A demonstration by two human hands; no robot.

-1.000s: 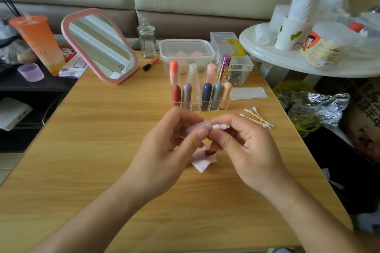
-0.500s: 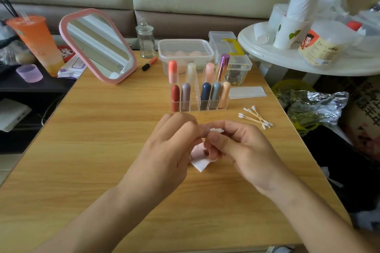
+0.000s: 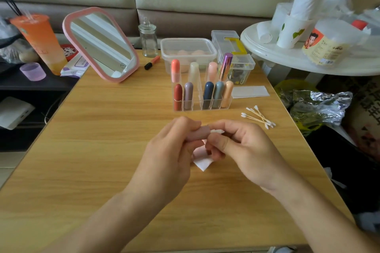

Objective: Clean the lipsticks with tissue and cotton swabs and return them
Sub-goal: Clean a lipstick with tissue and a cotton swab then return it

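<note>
left hand (image 3: 168,154) and right hand (image 3: 246,154) pinch a mauve lipstick (image 3: 198,132) over a tissue (image 3: 202,163); rack (image 3: 196,97) behind, cotton swabs (image 3: 259,118) at right

1. Nine lipsticks (image 3: 208,94) stand in one clear rack (image 3: 197,106): four behind, five in front.
2. One pink lipstick (image 3: 197,134) and one cotton swab (image 3: 216,131) are held by two hands, the left hand (image 3: 170,150) and the right hand (image 3: 247,150).
3. One mirror (image 3: 100,45), one glass jar (image 3: 148,40).
4. Loose swabs (image 3: 258,117): too tangled to count.
</note>
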